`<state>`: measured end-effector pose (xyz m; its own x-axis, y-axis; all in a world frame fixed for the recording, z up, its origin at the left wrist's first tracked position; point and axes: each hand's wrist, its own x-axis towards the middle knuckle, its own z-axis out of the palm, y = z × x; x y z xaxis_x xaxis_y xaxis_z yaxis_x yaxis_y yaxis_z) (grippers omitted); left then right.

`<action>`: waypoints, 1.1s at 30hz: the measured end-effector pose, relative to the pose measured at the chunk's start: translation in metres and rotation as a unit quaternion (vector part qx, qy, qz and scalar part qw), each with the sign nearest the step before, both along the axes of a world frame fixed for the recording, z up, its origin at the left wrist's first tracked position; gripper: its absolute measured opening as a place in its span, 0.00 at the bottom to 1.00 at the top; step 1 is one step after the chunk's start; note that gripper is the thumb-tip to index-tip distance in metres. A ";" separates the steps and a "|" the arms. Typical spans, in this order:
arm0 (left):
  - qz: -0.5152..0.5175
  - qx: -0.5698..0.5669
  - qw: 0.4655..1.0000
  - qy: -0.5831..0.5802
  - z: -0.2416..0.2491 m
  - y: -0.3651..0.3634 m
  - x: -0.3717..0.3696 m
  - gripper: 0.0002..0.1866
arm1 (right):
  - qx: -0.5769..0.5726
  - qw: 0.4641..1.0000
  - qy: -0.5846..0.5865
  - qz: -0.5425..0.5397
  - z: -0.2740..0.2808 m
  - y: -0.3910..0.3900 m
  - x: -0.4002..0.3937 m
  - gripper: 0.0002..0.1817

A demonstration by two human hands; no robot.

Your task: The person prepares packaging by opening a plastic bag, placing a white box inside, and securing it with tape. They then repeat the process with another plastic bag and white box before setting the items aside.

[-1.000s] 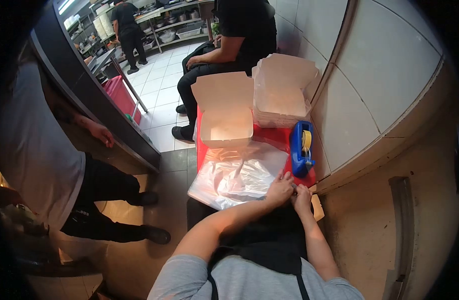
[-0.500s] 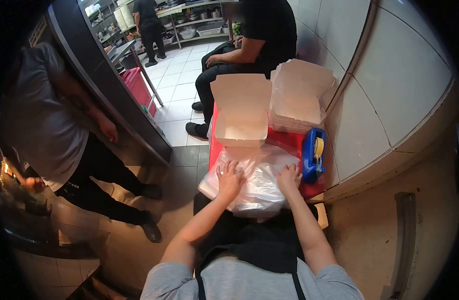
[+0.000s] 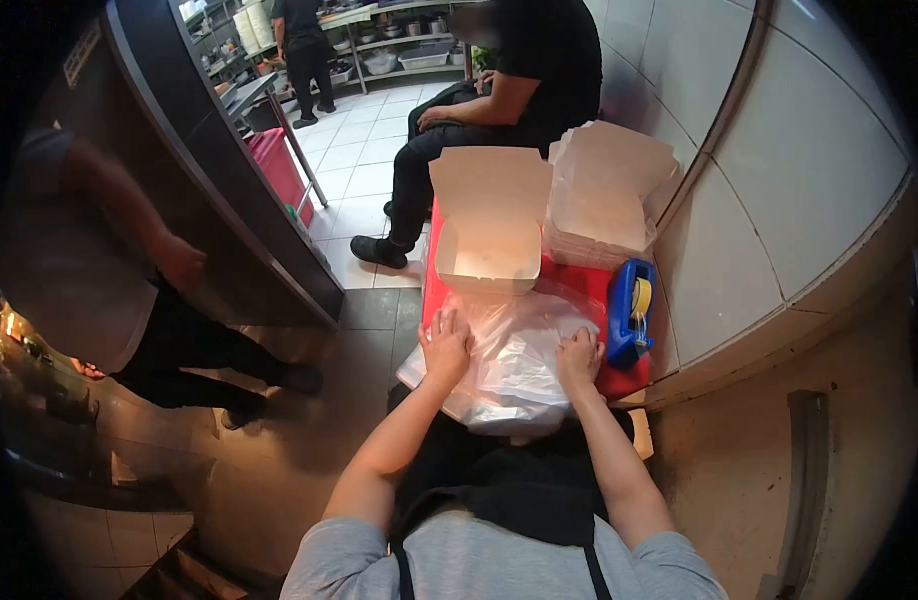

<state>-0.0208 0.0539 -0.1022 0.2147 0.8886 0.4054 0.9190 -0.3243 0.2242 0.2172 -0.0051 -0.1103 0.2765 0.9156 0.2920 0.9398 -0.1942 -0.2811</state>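
A loose pile of clear plastic bags (image 3: 509, 375) lies in front of me, overhanging the near edge of the red table (image 3: 432, 290). My left hand (image 3: 446, 347) rests on the left side of the plastic with fingers spread. On the right side, my right hand (image 3: 580, 360) presses down with its fingers apart and slightly bent. Just beyond the bags stands an open paper food box (image 3: 489, 255), its lid raised and its inside bare. A blue tape dispenser (image 3: 629, 325) with a yellow roll sits right of my right hand.
A stack of open paper boxes (image 3: 604, 205) stands at the back right by the tiled wall (image 3: 769, 190). A seated person (image 3: 539, 80) is beyond the table. Another person (image 3: 89, 250) stands at left. A red bin (image 3: 277, 170) is past the doorway.
My left hand has shifted slightly left and up on the plastic; my right hand has barely moved. The person at left has stepped, and the seated person's foot has moved left.
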 end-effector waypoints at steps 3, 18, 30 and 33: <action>-0.052 -0.014 0.998 -0.018 0.002 0.003 -0.006 0.05 | 0.045 0.999 -0.003 0.011 0.000 0.001 0.000 0.05; -0.121 -0.407 0.758 -0.495 0.037 -0.018 -0.006 0.43 | -0.028 0.858 0.496 0.134 0.041 0.000 -0.056 0.19; -0.296 -0.388 0.859 -0.155 0.103 -0.051 -0.019 0.34 | 0.026 0.456 0.844 0.282 0.123 -0.055 -0.025 0.03; -0.291 -0.409 0.853 -0.141 0.123 -0.057 -0.011 0.16 | -0.128 0.530 0.760 0.355 0.126 -0.070 -0.013 0.08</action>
<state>-0.0320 -0.0029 0.0210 0.7130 0.6748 -0.1904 0.5269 -0.3364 0.7805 0.2041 -0.0747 0.0154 -0.4256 0.9023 0.0681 -0.4721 -0.1572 -0.8674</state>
